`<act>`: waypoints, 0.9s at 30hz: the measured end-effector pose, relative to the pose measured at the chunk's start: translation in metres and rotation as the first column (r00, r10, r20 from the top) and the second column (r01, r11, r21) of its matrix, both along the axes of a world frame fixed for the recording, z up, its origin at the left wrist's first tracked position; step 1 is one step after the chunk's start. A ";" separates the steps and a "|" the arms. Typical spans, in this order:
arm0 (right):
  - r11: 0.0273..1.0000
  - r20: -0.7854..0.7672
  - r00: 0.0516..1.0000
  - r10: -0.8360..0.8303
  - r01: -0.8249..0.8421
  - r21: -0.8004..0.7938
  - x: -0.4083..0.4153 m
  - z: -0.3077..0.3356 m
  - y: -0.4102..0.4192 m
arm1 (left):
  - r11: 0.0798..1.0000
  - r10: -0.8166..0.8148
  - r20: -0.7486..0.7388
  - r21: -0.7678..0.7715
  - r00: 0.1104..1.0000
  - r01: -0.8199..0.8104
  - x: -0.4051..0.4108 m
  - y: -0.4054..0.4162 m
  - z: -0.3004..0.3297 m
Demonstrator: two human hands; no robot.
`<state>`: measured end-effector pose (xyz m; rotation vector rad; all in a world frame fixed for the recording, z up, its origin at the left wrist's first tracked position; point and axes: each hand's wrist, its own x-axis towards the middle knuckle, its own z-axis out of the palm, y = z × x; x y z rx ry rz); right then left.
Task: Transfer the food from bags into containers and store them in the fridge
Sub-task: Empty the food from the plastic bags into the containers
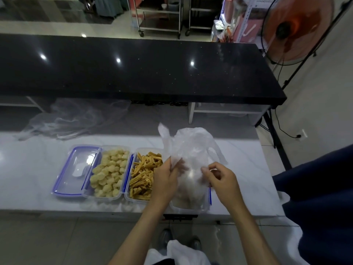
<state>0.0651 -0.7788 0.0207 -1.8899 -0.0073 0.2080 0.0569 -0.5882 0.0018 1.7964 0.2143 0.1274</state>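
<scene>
A thin clear plastic bag (193, 148) with pale food inside stands in a clear container (188, 206) at the counter's front edge. My left hand (166, 180) pinches the bag's left side. On the other side my right hand (219, 177) pinches the bag's right wall, fingers curled. To the left sit a container of yellow strips (144, 176) and a container of pale round pieces (108, 172), both uncovered. A blue-rimmed lid (76, 169) lies flat at the far left.
Empty clear bags (76, 117) lie crumpled at the back left of the white counter (248, 178). A black raised counter (133, 67) runs behind. An orange fan (298, 29) stands at the far right. A person in dark clothing (321, 197) stands close on my right.
</scene>
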 end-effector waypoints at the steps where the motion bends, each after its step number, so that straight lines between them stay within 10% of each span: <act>1: 0.999 -0.042 0.998 0.046 -0.047 -0.023 0.000 -0.006 -0.004 | 0.998 0.022 -0.039 -0.063 0.999 -0.024 0.000 -0.001 0.000; 8: 0.914 -0.122 0.977 0.175 -0.208 -0.350 -0.007 -0.053 -0.012 | 0.961 -0.160 -0.208 -0.256 0.965 0.104 -0.004 0.001 -0.005; 17: 0.920 -0.105 0.991 0.086 -0.119 -0.373 -0.004 -0.056 0.002 | 0.928 -0.341 -0.320 0.034 0.884 0.370 -0.016 0.006 -0.032; 27: 0.903 -0.158 0.986 -0.055 -0.018 -0.429 -0.010 -0.067 0.021 | 0.983 -0.036 -0.083 0.174 0.996 0.050 -0.017 0.002 -0.026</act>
